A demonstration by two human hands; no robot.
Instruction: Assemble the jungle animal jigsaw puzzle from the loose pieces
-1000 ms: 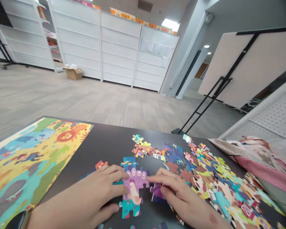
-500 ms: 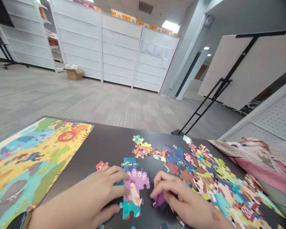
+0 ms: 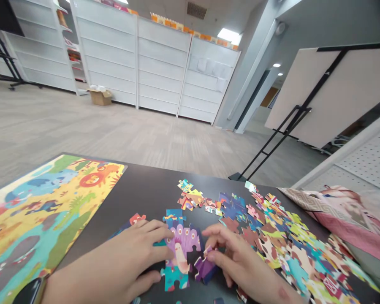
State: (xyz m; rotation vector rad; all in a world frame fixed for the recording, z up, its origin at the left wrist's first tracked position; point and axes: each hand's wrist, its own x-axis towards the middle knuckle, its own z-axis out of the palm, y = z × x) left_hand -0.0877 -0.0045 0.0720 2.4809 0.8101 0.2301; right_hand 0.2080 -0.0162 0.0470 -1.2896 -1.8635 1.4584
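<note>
A partly joined puzzle section (image 3: pixel 181 258) showing a pink and purple peacock lies on the dark table. Across its left edge rests my left hand (image 3: pixel 136 251), open, with the fingertips touching the pieces. My right hand (image 3: pixel 232 255) pinches a purple puzzle piece (image 3: pixel 204 268) between thumb and fingers. That piece is tilted, just right of the section's lower gap, close to its edge. A red-tipped piece (image 3: pixel 137 218) shows behind my left hand, which hides part of what lies under it.
Many loose puzzle pieces (image 3: pixel 291 240) spread over the table's right side, with a small cluster (image 3: pixel 190 198) farther back. A printed animal picture sheet (image 3: pixel 63 202) lies at left. A pink-edged fabric bag (image 3: pixel 351 223) sits at the right edge. Beyond are white shelves (image 3: pixel 161 67).
My right hand has lifted and turned the purple piece, so more of it shows beside the peacock section. My left hand stays in place on the section.
</note>
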